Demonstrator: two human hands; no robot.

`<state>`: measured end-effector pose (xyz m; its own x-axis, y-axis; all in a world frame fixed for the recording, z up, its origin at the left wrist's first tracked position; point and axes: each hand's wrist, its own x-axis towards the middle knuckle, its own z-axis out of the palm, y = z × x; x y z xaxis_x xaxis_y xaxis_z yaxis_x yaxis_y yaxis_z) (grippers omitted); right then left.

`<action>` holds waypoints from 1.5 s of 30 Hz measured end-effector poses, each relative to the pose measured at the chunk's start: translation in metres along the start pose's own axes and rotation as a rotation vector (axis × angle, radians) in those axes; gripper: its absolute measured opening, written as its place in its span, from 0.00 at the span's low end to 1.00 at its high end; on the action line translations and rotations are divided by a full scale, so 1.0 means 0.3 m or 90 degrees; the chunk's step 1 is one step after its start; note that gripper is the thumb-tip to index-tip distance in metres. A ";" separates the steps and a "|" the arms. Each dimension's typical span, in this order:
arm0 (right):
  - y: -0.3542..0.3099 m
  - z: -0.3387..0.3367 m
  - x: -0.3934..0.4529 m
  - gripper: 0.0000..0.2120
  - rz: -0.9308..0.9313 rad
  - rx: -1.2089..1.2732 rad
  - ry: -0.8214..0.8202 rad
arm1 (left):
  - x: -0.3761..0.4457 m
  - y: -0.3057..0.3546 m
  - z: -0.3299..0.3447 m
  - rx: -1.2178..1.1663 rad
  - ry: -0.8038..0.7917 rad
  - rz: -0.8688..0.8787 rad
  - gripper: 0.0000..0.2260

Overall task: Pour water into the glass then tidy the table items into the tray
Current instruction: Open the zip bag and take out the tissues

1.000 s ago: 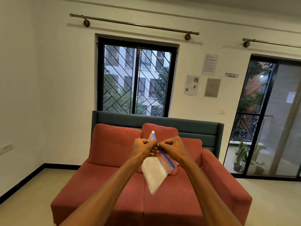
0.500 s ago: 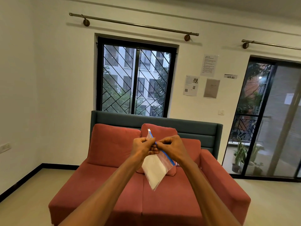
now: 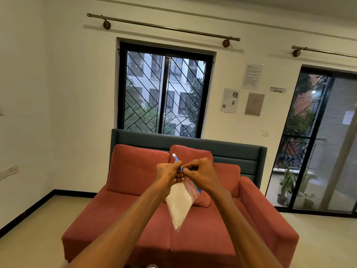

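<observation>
Since the earlier frame the zip-lock bag (image 3: pixel 181 202) has hardly shifted. Left hand (image 3: pixel 167 171) and right hand (image 3: pixel 201 173) pinch its blue seal at 6 o'clock, apparently working it; glass and tray unseen.

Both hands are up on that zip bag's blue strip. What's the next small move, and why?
Probably slide the right hand along the blue strip toward its lower end. Both hands pinch the zip bag near its top, left hand anchoring, while the rest hangs free.
</observation>
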<state>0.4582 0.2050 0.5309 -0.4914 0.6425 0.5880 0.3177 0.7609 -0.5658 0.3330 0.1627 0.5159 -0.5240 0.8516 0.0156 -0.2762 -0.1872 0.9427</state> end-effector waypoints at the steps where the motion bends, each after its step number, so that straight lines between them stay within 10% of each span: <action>1: 0.000 0.004 -0.002 0.05 -0.004 -0.003 0.001 | 0.000 -0.001 0.001 -0.001 0.005 -0.005 0.06; 23: 0.006 0.025 0.009 0.05 0.084 0.083 0.026 | -0.003 0.024 -0.066 0.082 -0.045 0.068 0.05; 30: 0.031 0.040 -0.017 0.13 0.012 -0.367 -0.056 | -0.010 0.020 -0.063 0.365 0.044 0.230 0.05; 38: 0.063 0.067 -0.023 0.13 0.081 -0.436 -0.061 | -0.020 0.026 -0.029 0.475 0.020 0.404 0.04; 45: 0.041 -0.013 0.002 0.10 0.124 -0.249 0.021 | -0.008 0.030 -0.024 0.314 0.083 0.414 0.14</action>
<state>0.4650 0.2152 0.5265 -0.3680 0.7752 0.5135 0.6880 0.5985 -0.4104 0.3261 0.1554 0.5220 -0.5551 0.5782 0.5979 0.4832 -0.3609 0.7977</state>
